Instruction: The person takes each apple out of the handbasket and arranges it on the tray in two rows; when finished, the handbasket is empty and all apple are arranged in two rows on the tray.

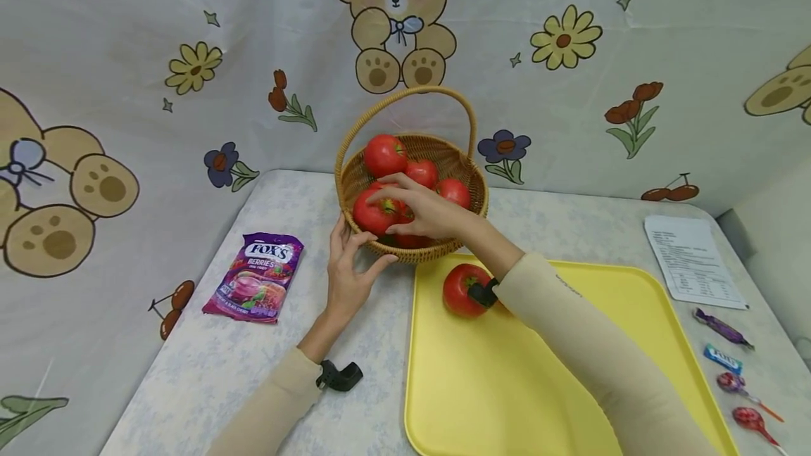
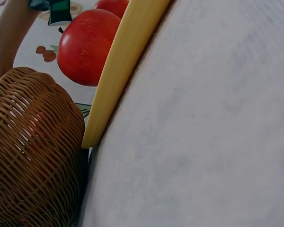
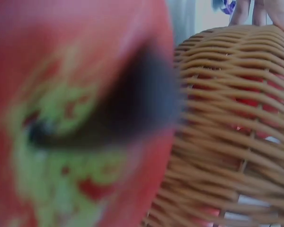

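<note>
A wicker basket point(image 1: 418, 253) with a tall handle holds several red tomatoes point(image 1: 385, 155). My right hand point(image 1: 423, 208) reaches in over the front rim, its thumb and fingers curved round a tomato point(image 1: 367, 215) at the front left. My left hand point(image 1: 348, 271) touches the basket's left front outer wall with fingers and thumb spread. In the right wrist view its fingers point(image 3: 259, 12) rest against the wicker. Under my right wrist sits a red apple point(image 1: 461, 294), and its yellow-green stem end fills the left of that view.
The yellow tray point(image 1: 494, 393) lies right of centre; a second fruit there is mostly hidden by my sleeve. A purple candy bag point(image 1: 258, 279) lies left. At right are a printed sheet point(image 1: 693, 259), wrapped candies point(image 1: 722, 328) and lollipops point(image 1: 750, 418). A patterned cloth hangs behind.
</note>
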Demonstrator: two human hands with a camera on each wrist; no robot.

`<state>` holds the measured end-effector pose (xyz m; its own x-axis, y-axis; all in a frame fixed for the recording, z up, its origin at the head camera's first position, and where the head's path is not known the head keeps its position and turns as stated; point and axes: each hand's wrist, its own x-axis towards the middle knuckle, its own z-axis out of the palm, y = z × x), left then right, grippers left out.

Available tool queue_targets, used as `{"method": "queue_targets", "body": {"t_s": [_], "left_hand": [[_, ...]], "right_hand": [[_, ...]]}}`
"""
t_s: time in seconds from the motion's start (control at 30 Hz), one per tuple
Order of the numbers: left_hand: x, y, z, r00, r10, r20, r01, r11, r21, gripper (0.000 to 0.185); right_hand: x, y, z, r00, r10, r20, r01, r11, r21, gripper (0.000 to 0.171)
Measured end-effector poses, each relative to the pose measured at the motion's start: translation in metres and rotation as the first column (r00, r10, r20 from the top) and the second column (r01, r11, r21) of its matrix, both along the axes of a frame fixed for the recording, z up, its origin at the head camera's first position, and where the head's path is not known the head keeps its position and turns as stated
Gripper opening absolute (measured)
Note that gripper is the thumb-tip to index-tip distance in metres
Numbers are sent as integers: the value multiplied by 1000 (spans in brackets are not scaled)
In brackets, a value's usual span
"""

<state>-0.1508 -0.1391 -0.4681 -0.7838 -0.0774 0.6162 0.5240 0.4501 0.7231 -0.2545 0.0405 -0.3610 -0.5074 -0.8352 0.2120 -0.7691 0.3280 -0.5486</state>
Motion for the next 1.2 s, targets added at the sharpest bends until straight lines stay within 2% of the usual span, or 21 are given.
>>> {"method": "queue_targets", "body": {"t_s": [0.43, 0.7, 0.87, 1.2], "left_hand": [[-1, 4, 3, 1000, 13, 11, -13, 1000, 3, 44], [0, 2, 4, 1000, 0, -1, 0, 1000, -4, 42], [-1, 3, 4, 1000, 1, -19, -1, 1000, 1, 45], [3, 4, 0, 1000, 20, 13, -20, 1000, -17, 40]], "right_hand": [[-1, -7, -3, 999, -45, -11, 45, 999, 24, 52], [0, -11, -5, 995, -71, -66, 75, 996, 54, 57], [1, -12, -7, 996, -74, -57, 76, 996, 40, 58], [0, -13, -11, 997, -52, -65, 54, 998, 30, 57]]}}
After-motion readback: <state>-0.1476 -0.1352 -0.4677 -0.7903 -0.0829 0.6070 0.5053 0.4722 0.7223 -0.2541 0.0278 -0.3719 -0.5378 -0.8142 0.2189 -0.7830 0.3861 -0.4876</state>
